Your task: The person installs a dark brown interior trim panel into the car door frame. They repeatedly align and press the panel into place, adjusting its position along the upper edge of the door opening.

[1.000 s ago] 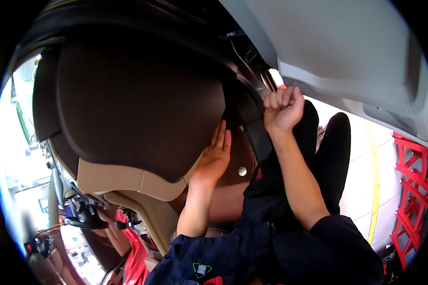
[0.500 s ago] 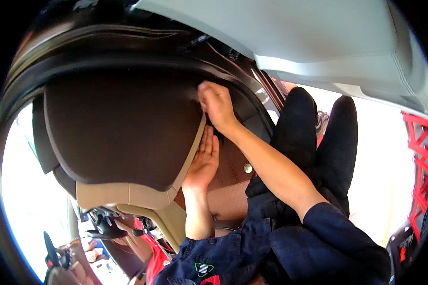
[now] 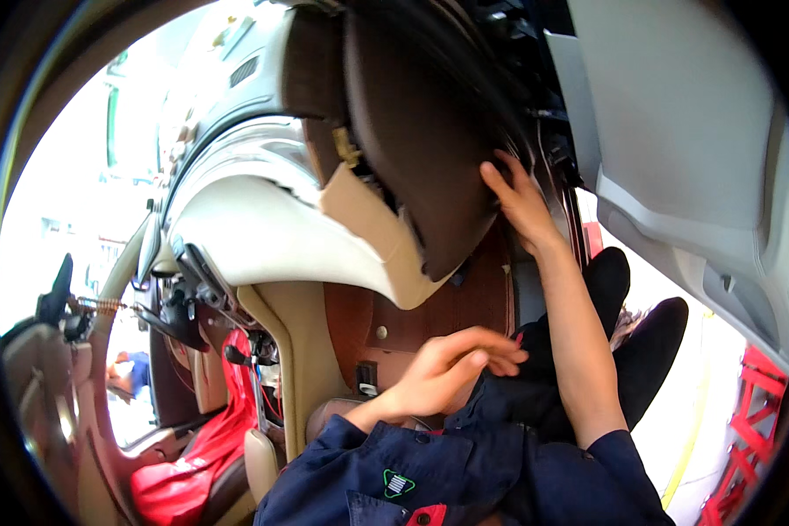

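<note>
A large dark brown dashboard panel [image 3: 421,123] stands out from the dashboard, with a gap along its left edge. My right hand [image 3: 526,206] holds the panel's right edge, its thumb on the brown face and the other fingers partly hidden. Lower down, my left hand [image 3: 443,373] is off the panel, in front of my shirt. Its fingers stretch loosely to the right and are somewhat blurred. A tiny red spot shows near its fingertips; I cannot tell what it is. Beside the gap lies a beige trim strip [image 3: 373,215].
The pale lower dashboard [image 3: 272,232] curves off to the left. Below lies a brown floor [image 3: 399,307]. A grey door panel [image 3: 684,114] hangs at the right, with a red lattice [image 3: 749,430] beyond it. Red cloth [image 3: 202,465] covers something at lower left.
The view has swung, bringing more dashboard into sight. My left hand has come away from the panel's edge toward my body. A gap now shows at the panel's left; my right hand remains at its edge.
</note>
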A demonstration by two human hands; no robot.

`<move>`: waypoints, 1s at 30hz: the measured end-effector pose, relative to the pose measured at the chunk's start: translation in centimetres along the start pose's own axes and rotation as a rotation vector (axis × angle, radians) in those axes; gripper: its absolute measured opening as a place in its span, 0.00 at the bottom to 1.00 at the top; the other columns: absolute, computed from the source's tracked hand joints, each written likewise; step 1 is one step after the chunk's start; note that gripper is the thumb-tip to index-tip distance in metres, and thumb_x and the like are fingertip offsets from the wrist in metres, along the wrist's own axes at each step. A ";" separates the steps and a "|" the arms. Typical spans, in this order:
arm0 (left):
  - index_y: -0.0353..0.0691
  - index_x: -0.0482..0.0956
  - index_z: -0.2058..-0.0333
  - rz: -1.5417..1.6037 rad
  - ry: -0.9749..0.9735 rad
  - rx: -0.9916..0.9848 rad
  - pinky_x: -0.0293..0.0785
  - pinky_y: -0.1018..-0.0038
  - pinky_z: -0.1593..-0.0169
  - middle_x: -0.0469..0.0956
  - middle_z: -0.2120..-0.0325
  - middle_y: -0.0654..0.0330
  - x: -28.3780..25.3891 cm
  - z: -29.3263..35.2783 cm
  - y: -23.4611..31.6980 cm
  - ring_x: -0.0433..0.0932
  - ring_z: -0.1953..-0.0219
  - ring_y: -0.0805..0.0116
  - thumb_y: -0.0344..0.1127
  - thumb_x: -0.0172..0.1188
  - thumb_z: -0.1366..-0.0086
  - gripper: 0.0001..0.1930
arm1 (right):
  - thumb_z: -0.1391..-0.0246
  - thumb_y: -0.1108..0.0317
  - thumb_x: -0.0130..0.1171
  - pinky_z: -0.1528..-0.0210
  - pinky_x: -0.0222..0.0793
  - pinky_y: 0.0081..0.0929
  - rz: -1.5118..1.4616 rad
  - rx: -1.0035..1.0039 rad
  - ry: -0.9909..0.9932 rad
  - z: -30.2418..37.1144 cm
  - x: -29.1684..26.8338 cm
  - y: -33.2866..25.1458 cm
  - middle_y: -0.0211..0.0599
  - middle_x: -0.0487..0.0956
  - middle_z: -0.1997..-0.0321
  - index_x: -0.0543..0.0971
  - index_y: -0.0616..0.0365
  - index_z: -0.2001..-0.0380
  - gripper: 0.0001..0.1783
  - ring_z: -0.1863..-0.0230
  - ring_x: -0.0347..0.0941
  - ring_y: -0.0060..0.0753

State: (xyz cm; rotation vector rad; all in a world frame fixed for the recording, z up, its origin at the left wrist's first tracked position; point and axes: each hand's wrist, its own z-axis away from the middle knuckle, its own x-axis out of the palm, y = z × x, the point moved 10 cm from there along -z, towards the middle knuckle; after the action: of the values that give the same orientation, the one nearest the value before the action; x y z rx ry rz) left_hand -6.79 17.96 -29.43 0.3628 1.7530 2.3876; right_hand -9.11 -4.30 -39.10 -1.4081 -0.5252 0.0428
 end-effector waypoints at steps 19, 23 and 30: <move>0.38 0.86 0.73 -2.003 -0.517 0.937 0.79 0.60 0.56 0.84 0.74 0.50 6.7 -10.1 27.8 0.84 0.65 0.48 0.33 0.63 0.42 0.06 | 0.29 0.42 0.50 0.43 0.72 0.45 -0.154 0.099 -0.127 0.5 -2.9 3.2 0.43 0.73 0.34 0.62 0.41 0.27 0.34 0.40 0.71 0.40; 0.34 0.86 0.70 -1.844 -0.539 0.894 0.80 0.57 0.60 0.83 0.73 0.46 7.3 -11.5 29.1 0.83 0.65 0.44 0.34 0.66 0.42 0.08 | 0.28 0.53 0.47 0.66 0.83 0.40 -0.218 -0.223 -0.122 2.1 -4.5 0.2 0.48 0.79 0.42 0.66 0.51 0.31 0.28 0.55 0.81 0.41; 0.31 0.86 0.66 -1.720 -0.437 0.698 0.78 0.58 0.57 0.82 0.71 0.45 6.4 -12.3 30.6 0.82 0.63 0.43 0.35 0.68 0.41 0.11 | 0.30 0.51 0.48 0.82 0.77 0.30 -0.695 0.154 -0.109 3.7 -4.5 1.5 0.51 0.82 0.48 0.70 0.53 0.34 0.28 0.72 0.82 0.41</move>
State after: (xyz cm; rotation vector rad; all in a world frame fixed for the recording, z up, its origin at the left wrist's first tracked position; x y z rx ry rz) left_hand -15.92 -0.81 -3.12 -0.4176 1.4481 0.4590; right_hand -14.04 -2.07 -41.74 -1.0170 -1.0547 -0.3932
